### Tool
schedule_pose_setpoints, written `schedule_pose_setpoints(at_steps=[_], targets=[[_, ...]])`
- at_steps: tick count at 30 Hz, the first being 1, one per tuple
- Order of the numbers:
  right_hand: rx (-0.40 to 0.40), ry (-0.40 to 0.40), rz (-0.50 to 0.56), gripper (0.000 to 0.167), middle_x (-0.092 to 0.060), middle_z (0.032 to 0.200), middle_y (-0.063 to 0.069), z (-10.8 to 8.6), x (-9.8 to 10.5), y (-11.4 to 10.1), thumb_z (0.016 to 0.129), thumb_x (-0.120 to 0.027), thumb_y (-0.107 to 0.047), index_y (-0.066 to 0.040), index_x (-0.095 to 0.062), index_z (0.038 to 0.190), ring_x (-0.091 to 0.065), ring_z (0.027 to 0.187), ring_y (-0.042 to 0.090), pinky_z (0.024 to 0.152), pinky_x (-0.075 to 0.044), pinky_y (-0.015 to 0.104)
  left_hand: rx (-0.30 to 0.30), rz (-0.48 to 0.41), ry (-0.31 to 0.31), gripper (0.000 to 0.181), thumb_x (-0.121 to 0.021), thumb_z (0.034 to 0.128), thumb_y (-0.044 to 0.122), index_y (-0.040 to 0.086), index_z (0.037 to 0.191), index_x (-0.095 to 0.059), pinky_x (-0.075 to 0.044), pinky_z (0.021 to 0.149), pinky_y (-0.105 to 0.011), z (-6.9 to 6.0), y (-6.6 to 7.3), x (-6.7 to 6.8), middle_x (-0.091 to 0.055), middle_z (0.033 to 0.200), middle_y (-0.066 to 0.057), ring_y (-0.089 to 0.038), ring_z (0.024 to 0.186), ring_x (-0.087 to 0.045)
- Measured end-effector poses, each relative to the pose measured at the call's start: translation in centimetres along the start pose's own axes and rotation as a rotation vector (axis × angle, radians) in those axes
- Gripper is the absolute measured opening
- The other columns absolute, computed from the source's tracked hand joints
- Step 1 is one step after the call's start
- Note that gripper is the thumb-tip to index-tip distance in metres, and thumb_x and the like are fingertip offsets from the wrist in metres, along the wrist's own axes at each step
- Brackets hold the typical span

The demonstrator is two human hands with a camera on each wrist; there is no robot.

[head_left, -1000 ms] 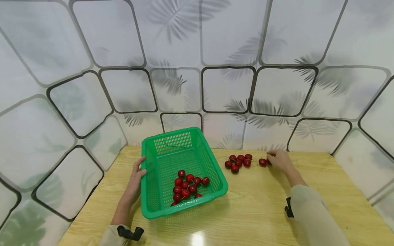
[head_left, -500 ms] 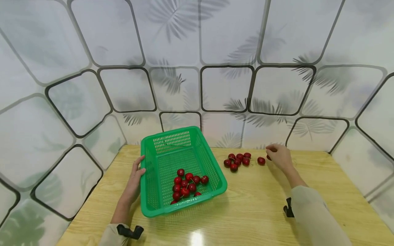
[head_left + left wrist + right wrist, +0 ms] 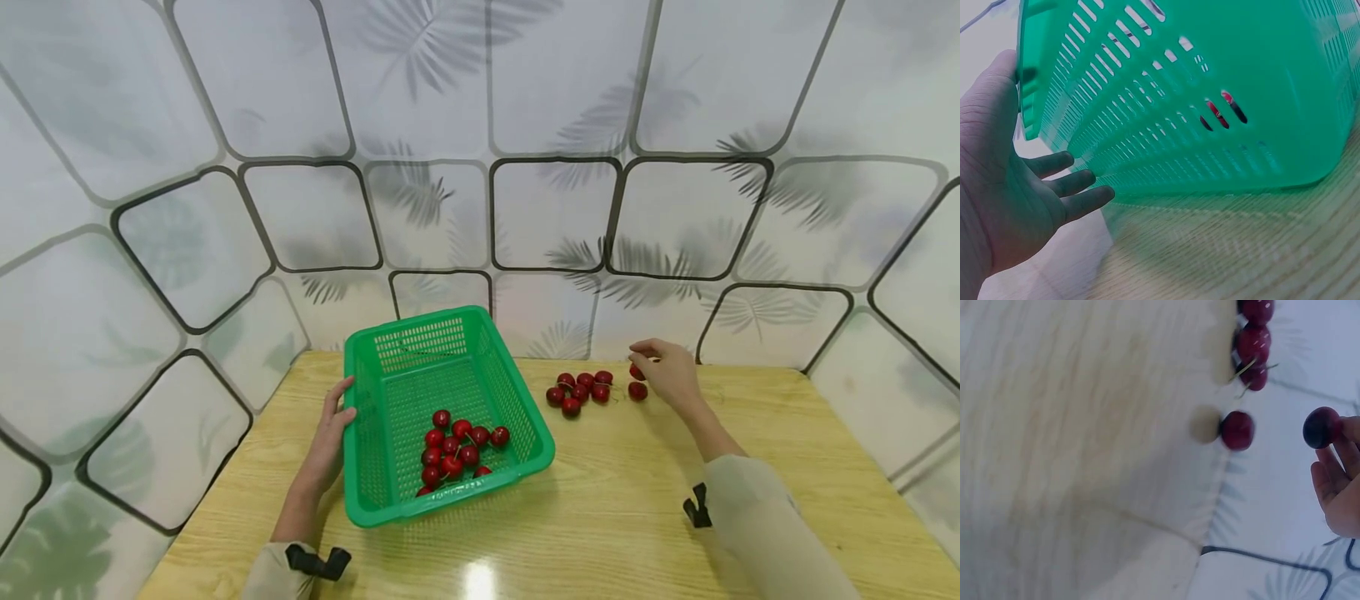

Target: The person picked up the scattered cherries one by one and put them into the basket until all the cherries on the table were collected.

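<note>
My left hand (image 3: 327, 443) rests against the left side of a green basket (image 3: 450, 375); in the left wrist view the hand (image 3: 1019, 187) has its fingers extended beside the basket's slotted wall (image 3: 1260, 56). Several red cherries (image 3: 452, 445) lie in the basket's near part. At the table's back right, my right hand (image 3: 670, 373) pinches one cherry (image 3: 636, 372), lifted above a single cherry (image 3: 637, 391). The right wrist view shows the held cherry (image 3: 1322, 427) at the fingertips of the hand (image 3: 1342, 481), off the table.
A group of cherries (image 3: 579, 393) sits on the wooden table (image 3: 615, 500) between the basket and my right hand. A patterned cloth (image 3: 555, 217) rises behind the table and along both sides.
My right hand has lifted a cherry from the table and moved left with it, over the single cherry. The left hand and the basket have stayed in place.
</note>
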State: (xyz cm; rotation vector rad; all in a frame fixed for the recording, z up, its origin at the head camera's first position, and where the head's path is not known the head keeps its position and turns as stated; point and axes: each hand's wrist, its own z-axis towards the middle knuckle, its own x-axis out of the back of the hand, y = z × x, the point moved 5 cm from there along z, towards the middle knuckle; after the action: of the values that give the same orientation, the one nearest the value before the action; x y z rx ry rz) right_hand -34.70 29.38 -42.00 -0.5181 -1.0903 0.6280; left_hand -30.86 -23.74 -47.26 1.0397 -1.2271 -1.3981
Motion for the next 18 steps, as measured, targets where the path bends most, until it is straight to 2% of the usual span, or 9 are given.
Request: schedule_pose_setpoints(at_steps=[4,11,15,16,17,18], targets=[[0.059,0.008,0.027,0.018,-0.072,0.100,0.021,0.1,-0.6,-2.7,0.095,-0.065,-0.010,0.002,-0.072,0.106,-0.067,0.095,0.041,0.081,-0.053,0.053,-0.003,-0.003,-0.004,0.051,-0.031,0.1089,0.025,0.017,0.156,-0.013,-0.054,0.077,-0.026,0.0,0.0,0.0,-0.029,0.138,-0.030,-0.013,0.099,-0.061],[0.216,0.047,0.129,0.010,-0.074,0.092,0.018,-0.3,-1.8,-8.4,0.090,-0.069,-0.004,0.001,-0.075,0.097,-0.070,0.094,0.039,0.085,-0.053,0.053,-0.002,-0.011,-0.014,0.051,-0.031,0.1089,0.026,0.018,0.155,-0.013,-0.055,0.077,-0.027,0.1,-0.3,0.1,-0.028,0.140,-0.032,-0.014,0.098,-0.061],[0.289,0.001,0.169,0.009,-0.075,0.092,0.013,-1.3,-3.2,-11.7,0.090,-0.070,-0.004,-0.002,-0.076,0.096,-0.070,0.097,0.033,0.081,-0.055,0.046,-0.012,-0.016,-0.020,0.050,-0.031,0.1089,0.025,0.018,0.155,-0.013,-0.055,0.076,-0.027,0.0,-0.3,0.1,-0.028,0.139,-0.032,-0.014,0.099,-0.061],[0.306,-0.017,0.178,0.008,-0.075,0.093,0.012,-1.6,-3.6,-12.6,0.090,-0.071,-0.004,-0.003,-0.076,0.095,-0.070,0.098,0.032,0.077,-0.056,0.042,-0.014,-0.017,-0.019,0.050,-0.031,0.1089,0.025,0.018,0.155,-0.013,-0.055,0.076,-0.027,0.0,-0.3,0.1,-0.028,0.139,-0.032,-0.014,0.099,-0.061],[0.313,-0.045,0.196,0.008,-0.075,0.096,0.012,-2.0,-4.1,-13.4,0.090,-0.070,-0.005,-0.004,-0.076,0.096,-0.071,0.090,0.031,0.068,-0.056,0.039,-0.017,-0.019,-0.020,0.050,-0.031,0.1090,0.025,0.018,0.155,-0.013,-0.055,0.077,-0.027,0.0,-0.3,0.1,-0.028,0.139,-0.032,-0.014,0.099,-0.061],[0.329,-0.067,0.205,0.008,-0.075,0.097,0.011,-2.3,-4.7,-14.2,0.090,-0.070,-0.005,-0.004,-0.077,0.096,-0.071,0.091,0.031,0.064,-0.055,0.036,-0.020,-0.020,-0.020,0.050,-0.031,0.1090,0.025,0.018,0.156,-0.013,-0.055,0.077,-0.027,0.0,-0.3,0.1,-0.028,0.139,-0.032,-0.015,0.099,-0.061]])
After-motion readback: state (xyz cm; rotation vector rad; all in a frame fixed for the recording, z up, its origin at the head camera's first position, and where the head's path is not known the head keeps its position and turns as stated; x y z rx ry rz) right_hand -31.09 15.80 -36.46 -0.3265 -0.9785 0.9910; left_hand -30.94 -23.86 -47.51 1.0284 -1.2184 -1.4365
